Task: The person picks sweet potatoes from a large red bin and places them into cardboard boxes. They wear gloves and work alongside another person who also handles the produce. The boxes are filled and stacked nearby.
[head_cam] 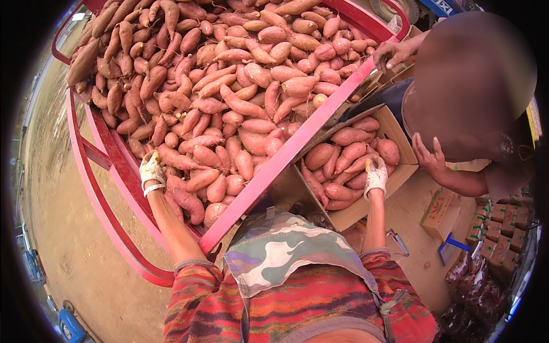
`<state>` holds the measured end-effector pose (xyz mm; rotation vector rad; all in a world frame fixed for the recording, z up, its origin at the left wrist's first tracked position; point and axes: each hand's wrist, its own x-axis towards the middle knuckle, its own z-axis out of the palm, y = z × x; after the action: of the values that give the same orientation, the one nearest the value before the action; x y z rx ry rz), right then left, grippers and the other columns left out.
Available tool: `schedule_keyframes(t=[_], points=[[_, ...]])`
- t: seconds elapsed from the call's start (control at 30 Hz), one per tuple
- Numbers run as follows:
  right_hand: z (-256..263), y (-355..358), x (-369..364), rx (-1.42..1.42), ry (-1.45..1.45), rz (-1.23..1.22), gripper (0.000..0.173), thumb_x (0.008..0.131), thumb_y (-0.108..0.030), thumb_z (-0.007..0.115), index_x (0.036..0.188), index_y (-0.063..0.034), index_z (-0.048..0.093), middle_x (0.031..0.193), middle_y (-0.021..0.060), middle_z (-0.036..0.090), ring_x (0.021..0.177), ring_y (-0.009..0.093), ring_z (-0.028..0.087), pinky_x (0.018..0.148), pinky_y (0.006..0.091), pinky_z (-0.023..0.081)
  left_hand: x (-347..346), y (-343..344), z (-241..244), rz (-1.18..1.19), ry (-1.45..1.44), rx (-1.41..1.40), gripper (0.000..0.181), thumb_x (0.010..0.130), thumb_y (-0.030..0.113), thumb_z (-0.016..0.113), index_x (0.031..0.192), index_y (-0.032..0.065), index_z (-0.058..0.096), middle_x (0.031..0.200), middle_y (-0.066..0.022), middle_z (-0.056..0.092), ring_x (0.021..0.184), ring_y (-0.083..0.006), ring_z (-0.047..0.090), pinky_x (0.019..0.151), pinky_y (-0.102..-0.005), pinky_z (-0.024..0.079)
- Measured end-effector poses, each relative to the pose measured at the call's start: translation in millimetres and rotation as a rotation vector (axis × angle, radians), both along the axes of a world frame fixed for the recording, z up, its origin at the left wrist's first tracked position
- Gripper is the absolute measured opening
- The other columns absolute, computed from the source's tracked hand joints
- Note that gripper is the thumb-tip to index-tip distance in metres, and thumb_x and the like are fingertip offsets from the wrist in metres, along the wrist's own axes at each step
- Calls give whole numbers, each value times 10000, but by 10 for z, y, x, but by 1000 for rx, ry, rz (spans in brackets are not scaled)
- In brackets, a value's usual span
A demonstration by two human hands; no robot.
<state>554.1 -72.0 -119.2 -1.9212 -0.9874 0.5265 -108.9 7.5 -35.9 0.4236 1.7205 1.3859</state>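
A large heap of reddish sweet potatoes (244,98) fills a red metal trailer bed. My left hand (153,170), in a dirty white glove, is at the heap's near left edge, its fingertips near the sweet potatoes; whether it grips one cannot be told. My right hand (375,175), gloved likewise, is over an open cardboard box (396,184) holding more sweet potatoes (351,156). Its fingers point down among them at the box's right part, and whether they are closed on one is unclear. The box stands to the right of the trailer's near rail.
The red rail (287,156) runs diagonally between heap and box. Another person (467,98) stands at the right, one hand on the rail, the other beside the box. Farther right are a smaller carton (440,213), stacked cartons (502,227) and dark plastic bags (472,287).
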Motion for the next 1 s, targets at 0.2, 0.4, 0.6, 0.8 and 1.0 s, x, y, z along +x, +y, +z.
schedule_keyframes(t=[0.2, 0.4, 0.6, 0.8, 1.0], points=[[1510, 1148, -1480, 292, -129, 431, 322, 892, -30, 619, 1214, -32, 604, 1127, 110, 639, 1006, 191, 623, 889, 274, 493, 561, 162, -492, -357, 642, -126, 222, 907, 178, 635, 1085, 46, 646, 874, -80, 661, 707, -163, 588, 634, -286, 475], [1196, 2481, -2011, -189, -896, 860, 447, 862, -218, 628, 1293, -130, 549, 1253, 160, 588, 1204, 349, 526, 1009, 496, 424, 1038, 279, -266, -538, 703, -46, 258, 899, 210, 647, 1106, 56, 655, 956, -132, 683, 871, -233, 656, 769, -334, 524], [993, 2675, -2335, -383, -1193, 817, 315, 936, -351, 489, 1167, -169, 604, 1239, 120, 603, 1224, 328, 504, 907, 566, 454, 376, 116, -246, -329, 636, -168, 248, 899, 208, 654, 1065, 23, 648, 860, -87, 670, 728, -185, 606, 661, -320, 502], [1138, 2822, -2307, -536, -853, 923, 649, 759, -442, 695, 1262, -77, 508, 1311, 205, 549, 1199, 354, 548, 954, 448, 467, -28, -12, -408, -256, 622, -176, 236, 912, 198, 635, 1055, 13, 661, 799, -72, 644, 645, -147, 553, 585, -282, 461], [981, 2528, -1705, 32, 547, 1085, 414, 826, -266, 699, 1205, -140, 590, 1244, 103, 550, 1161, 280, 524, 982, 402, 432, 1088, 507, -372, -653, 622, 92, 243, 918, 164, 627, 1105, 10, 631, 908, -106, 662, 828, -196, 605, 733, -309, 487]])
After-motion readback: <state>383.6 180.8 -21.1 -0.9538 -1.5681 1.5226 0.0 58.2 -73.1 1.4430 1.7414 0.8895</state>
